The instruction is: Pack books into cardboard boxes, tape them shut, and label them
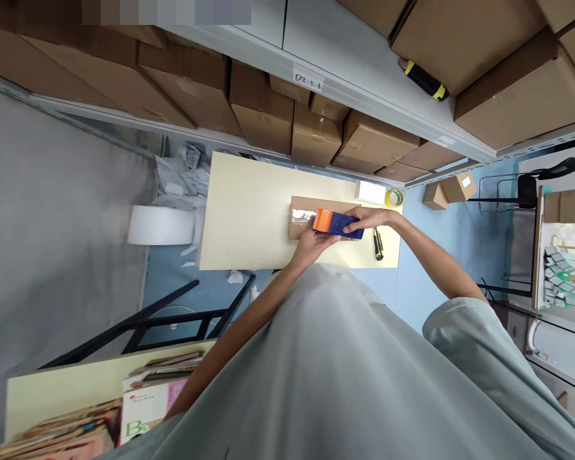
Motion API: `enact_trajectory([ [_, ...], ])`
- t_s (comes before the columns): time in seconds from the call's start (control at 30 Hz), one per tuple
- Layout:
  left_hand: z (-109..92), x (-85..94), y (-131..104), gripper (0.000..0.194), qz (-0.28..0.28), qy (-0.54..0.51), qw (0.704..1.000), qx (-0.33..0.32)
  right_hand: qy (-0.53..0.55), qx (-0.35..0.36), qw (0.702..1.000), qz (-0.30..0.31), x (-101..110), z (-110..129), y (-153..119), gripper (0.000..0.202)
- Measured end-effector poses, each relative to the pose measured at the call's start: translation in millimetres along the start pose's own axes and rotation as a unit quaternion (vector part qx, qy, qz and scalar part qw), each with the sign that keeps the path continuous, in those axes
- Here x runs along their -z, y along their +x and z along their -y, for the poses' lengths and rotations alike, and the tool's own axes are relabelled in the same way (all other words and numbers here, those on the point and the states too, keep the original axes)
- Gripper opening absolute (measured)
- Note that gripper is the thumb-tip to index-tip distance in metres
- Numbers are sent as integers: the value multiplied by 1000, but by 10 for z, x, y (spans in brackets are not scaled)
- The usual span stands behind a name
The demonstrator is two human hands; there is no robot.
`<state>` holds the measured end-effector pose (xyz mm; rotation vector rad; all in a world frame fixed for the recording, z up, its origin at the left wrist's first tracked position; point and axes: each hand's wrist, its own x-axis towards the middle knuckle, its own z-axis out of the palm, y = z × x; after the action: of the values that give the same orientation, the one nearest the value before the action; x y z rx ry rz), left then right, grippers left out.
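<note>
apparent handling step: left fingers (326,241) and right fingers (356,225) hold a blue-and-orange box (337,224) over a cardboard box (300,225), toward the tabletop's (246,220) right edge; the next move likely needs steady support.

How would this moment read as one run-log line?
left hand: holding blue-orange box; right hand: gripping its blue end; brown cardboard box: partly covered, on cream tabletop; black-yellow utility knife: near right hand
</note>
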<state>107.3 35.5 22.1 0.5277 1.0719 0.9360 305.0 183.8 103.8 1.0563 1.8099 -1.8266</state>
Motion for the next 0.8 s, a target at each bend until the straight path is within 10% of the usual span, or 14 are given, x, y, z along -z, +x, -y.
enact_trajectory([
  [0.8,-341,466,-75,66,-84,57,994,-34,-5,-25,997,-77,-208,37,-63,71],
])
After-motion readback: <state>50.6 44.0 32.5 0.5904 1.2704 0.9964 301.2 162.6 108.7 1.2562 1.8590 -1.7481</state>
